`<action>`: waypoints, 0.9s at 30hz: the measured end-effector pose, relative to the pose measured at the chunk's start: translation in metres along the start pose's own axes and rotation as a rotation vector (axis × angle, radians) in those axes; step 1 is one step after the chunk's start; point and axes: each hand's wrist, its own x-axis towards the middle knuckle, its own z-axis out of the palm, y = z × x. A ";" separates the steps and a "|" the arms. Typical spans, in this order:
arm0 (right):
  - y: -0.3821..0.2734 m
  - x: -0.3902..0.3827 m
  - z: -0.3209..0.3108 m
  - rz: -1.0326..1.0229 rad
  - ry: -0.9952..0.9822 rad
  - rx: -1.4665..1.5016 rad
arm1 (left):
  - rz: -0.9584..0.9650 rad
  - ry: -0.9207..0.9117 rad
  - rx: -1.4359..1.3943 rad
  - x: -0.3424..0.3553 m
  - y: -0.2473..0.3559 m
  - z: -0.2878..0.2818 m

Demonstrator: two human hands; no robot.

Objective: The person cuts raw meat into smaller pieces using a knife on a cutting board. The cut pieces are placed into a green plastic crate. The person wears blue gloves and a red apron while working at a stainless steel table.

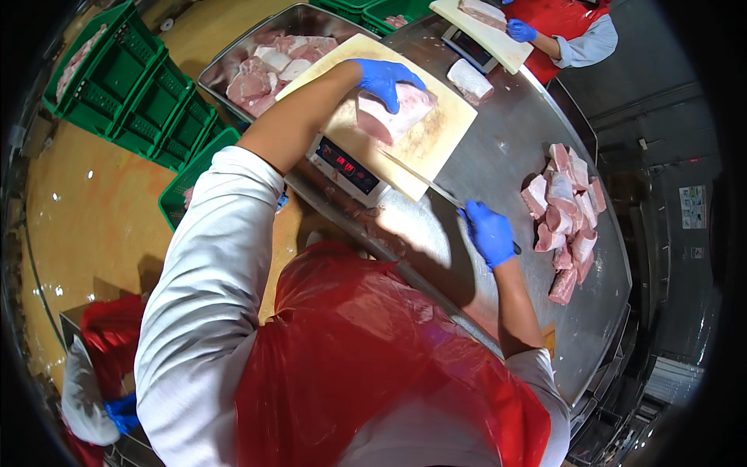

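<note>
My gloved left hand grips a thick block of pale pink raw meat from above, its fingers curled over the far side. The meat lies on a cream cutting board, which rests over a scale with a lit red display. In my gloved right hand is a knife, the fingers closed round its dark handle. Its thin blade points up and left across the board's near right edge. The blade's tip is near the meat, apart from it.
Cut meat pieces lie heaped on the steel table at the right. A metal tub of meat stands behind the board. Green crates are stacked at the left. Across the table, a co-worker's gloved hand touches another board with meat.
</note>
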 end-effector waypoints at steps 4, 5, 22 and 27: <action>-0.069 0.067 -0.018 0.066 -0.017 0.167 | -0.161 -0.169 0.335 0.037 0.058 -0.022; -0.085 0.085 -0.022 0.068 -0.001 0.178 | -0.154 -0.127 0.310 0.042 0.068 -0.021; -0.112 0.112 -0.028 0.103 -0.275 0.055 | -0.145 -0.366 0.445 0.071 0.064 0.005; -0.067 0.033 -0.054 0.159 -0.397 0.135 | -0.088 0.123 0.060 0.041 0.026 0.016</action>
